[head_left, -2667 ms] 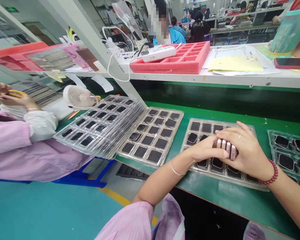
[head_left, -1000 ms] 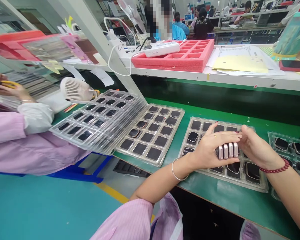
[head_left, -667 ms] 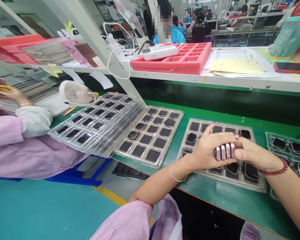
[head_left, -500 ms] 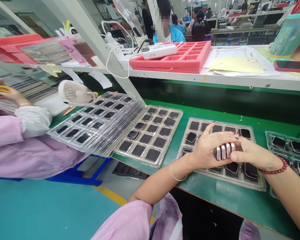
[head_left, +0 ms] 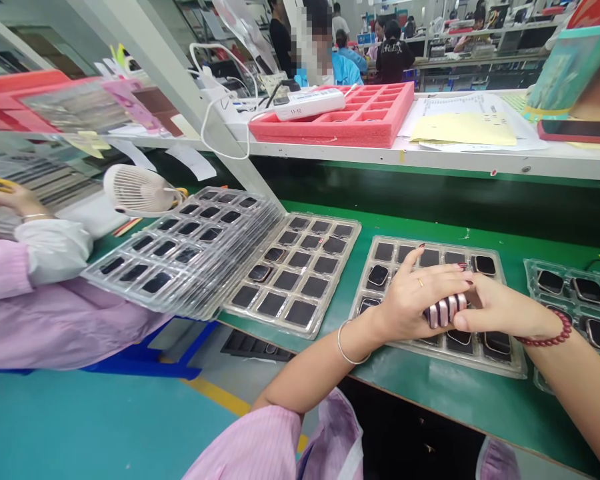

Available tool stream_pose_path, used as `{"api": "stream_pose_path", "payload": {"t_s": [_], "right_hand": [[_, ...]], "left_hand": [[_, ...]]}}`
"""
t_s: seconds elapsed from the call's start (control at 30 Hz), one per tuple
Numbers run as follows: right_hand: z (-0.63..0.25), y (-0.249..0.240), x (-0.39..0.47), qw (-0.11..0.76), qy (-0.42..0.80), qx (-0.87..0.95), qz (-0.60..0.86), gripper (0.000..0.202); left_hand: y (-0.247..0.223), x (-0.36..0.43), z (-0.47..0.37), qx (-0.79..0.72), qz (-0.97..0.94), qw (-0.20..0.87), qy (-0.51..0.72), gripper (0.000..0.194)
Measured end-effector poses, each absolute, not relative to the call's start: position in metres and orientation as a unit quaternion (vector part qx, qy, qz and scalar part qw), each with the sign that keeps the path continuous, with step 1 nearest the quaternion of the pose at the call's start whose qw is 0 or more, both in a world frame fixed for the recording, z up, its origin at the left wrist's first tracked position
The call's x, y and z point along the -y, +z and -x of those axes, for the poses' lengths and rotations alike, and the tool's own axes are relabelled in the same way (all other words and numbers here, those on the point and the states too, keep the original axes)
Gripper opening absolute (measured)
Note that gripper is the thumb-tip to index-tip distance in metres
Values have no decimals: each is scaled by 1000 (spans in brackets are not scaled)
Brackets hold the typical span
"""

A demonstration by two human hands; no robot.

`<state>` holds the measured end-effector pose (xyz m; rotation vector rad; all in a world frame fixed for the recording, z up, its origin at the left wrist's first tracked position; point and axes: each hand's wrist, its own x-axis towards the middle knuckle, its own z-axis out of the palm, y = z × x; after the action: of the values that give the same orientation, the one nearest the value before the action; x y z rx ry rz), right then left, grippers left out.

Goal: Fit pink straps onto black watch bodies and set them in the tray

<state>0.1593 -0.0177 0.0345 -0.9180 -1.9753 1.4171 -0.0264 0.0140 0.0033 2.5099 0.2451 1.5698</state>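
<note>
A short row of smartwatch bodies (head_left: 445, 311), pinkish metal edges facing me, is held between both hands above a clear plastic tray (head_left: 511, 371). My left hand (head_left: 416, 297) lies along the row, its fingers over the top and its index finger raised. From the other side my right hand (head_left: 505, 307) grips the row, with the thumb at the near end; its other fingers are partly hidden. In the tray below are dark-screened watches, among them a watch (head_left: 379, 275) at the left and a watch (head_left: 485, 265) at the back right corner. My hands cover its middle.
Left of my hands lies another tray (head_left: 321, 300) of dark square pieces, beside a tall stack of filled trays (head_left: 153, 308). More watches sit in a tray (head_left: 530, 273) at the right. A co-worker's sleeve (head_left: 55, 250) and a white fan (head_left: 137, 190) are at the left. A shelf (head_left: 460, 160) crosses behind.
The whole view has shifted slightly. Both hands stay around the watch bodies, which now show tilted a little differently. At the far left, the co-worker's hand has moved further toward the edge.
</note>
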Motion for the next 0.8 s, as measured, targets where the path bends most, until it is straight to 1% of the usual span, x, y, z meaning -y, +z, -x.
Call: {"api": "stream_pose_path", "payload": {"t_s": [0.17, 0.3, 0.37, 0.43, 0.5, 0.57, 0.63, 0.8], "right_hand": [[-160, 36, 20, 264, 507, 743, 350, 26], [-160, 39, 21, 271, 491, 749, 352, 29], [-159, 39, 21, 263, 496, 749, 351, 36], [-157, 38, 20, 261, 508, 746, 343, 49], [-153, 37, 20, 273, 523, 739, 325, 63], [-149, 36, 20, 291, 531, 732, 312, 69], [-146, 36, 21, 298, 534, 728, 309, 64], [-141, 38, 24, 299, 521, 729, 329, 45]], "left_hand": [[0, -13, 27, -86, -845, 82, 521, 30], [0, -12, 27, -78, -842, 77, 529, 32], [0, -12, 26, -84, -844, 64, 527, 30], [0, -12, 25, -91, -838, 48, 536, 28], [-1, -12, 24, -89, -831, 40, 547, 28], [-2, -12, 24, -81, -833, 37, 546, 27], [-3, -12, 24, -72, -840, 31, 537, 28], [-5, -12, 26, -64, -849, 19, 523, 32]]}}
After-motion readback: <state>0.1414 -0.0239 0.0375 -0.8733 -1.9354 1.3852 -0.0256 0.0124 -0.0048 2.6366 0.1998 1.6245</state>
